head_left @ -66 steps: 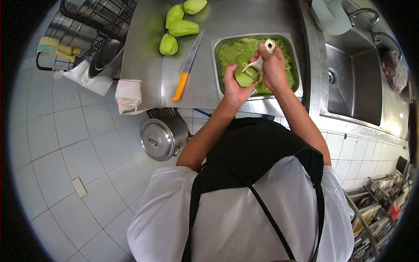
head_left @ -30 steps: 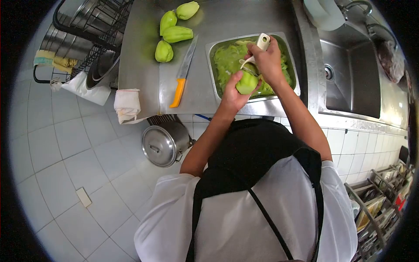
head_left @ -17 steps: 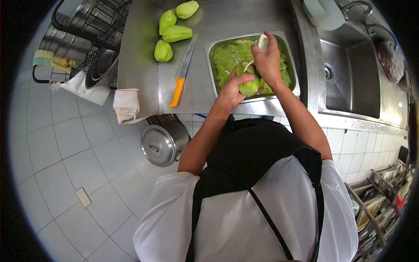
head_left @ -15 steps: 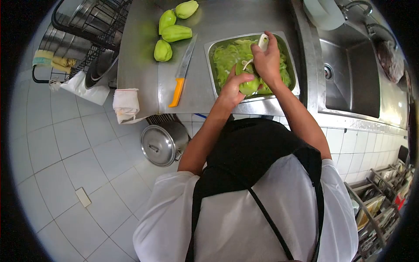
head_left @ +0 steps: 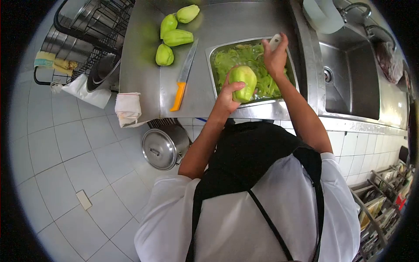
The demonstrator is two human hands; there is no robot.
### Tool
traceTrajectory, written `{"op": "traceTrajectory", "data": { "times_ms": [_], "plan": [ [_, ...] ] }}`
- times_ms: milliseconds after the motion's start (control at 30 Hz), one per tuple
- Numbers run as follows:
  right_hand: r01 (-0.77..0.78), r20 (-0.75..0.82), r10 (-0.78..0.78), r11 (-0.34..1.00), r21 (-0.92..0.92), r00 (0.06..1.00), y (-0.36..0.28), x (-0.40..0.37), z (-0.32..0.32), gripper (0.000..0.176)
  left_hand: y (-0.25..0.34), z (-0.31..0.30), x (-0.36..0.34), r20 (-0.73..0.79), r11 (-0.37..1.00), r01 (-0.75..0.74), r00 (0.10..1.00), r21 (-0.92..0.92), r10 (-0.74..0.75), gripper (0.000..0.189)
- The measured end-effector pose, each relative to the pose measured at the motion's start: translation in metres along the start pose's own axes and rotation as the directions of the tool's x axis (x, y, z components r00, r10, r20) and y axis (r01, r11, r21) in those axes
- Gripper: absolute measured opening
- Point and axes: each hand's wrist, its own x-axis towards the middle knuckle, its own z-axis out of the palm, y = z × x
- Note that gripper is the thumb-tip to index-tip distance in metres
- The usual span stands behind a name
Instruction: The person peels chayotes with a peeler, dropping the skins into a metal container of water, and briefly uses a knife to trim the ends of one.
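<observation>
Seen from above your head, your left hand point(head_left: 227, 97) grasps a pale green chayote point(head_left: 242, 82), with the thumb and fingers curled around its lower end. You hold it upright above the near edge of a steel pan point(head_left: 211, 61). The pan is heaped with green peelings point(head_left: 262, 81). The chayote's surface looks bare and glossy, so it is probably wet and slippery. It also looks firm and fairly solid rather than soft. The narrower lower end, where your palm already cups it, seems the surest place to hold it. Your right hand point(head_left: 276, 56) is clenched around a white-handled peeler point(head_left: 275, 42). It is over the far side of the pan, apart from the chayote and not touching it. The peeler's blade is hidden behind your fingers. The pan sits on a stainless tabletop point(head_left: 144, 65). To its left lies a knife with an orange handle point(head_left: 184, 76), and beyond that are four whole chayotes point(head_left: 174, 37) in a loose cluster. A sink point(head_left: 349, 83) is to the right. A folded cloth point(head_left: 128, 109) hangs at the tabletop's near edge, and a lidded metal pot point(head_left: 163, 146) stands on the tiled floor below.
</observation>
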Motion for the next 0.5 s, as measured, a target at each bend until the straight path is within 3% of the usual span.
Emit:
{"op": "traceTrajectory", "data": {
  "times_ms": [100, 200, 300, 400, 500],
  "plan": [
    [-0.023, 0.327, 0.057, 0.994, -0.108, 0.943, 0.022, -0.029, 0.004, 0.063, -0.002, -0.019, 0.007, 0.002, 0.988, 0.063, 0.998, -0.143, -0.064, 0.051],
    [0.091, 0.185, -0.085, 0.996, -0.022, 0.979, 0.021, -0.025, 0.005, 0.068, -0.002, -0.021, 0.009, -0.031, 0.979, 0.046, 0.998, -0.2, -0.054, 0.052],
    [-0.084, 0.148, 0.043, 0.956, 0.282, 0.988, 0.009, -0.003, 0.004, 0.068, -0.004, -0.024, 0.01, -0.004, 0.996, -0.004, 1.0, -0.086, 0.003, 0.052],
    [-0.427, 0.32, 0.287, 0.677, 0.599, 0.903, -0.057, -0.006, -0.019, 0.059, -0.003, -0.013, 0.011, 0.035, 0.999, -0.024, 0.999, 0.02, 0.024, 0.053],
    [-0.496, 0.376, 0.325, 0.624, 0.604, 0.868, -0.07, -0.016, -0.016, 0.061, 0.0, 0.011, 0.01, 0.042, 0.995, -0.06, 0.998, 0.08, 0.057, 0.054]
  ]
}}
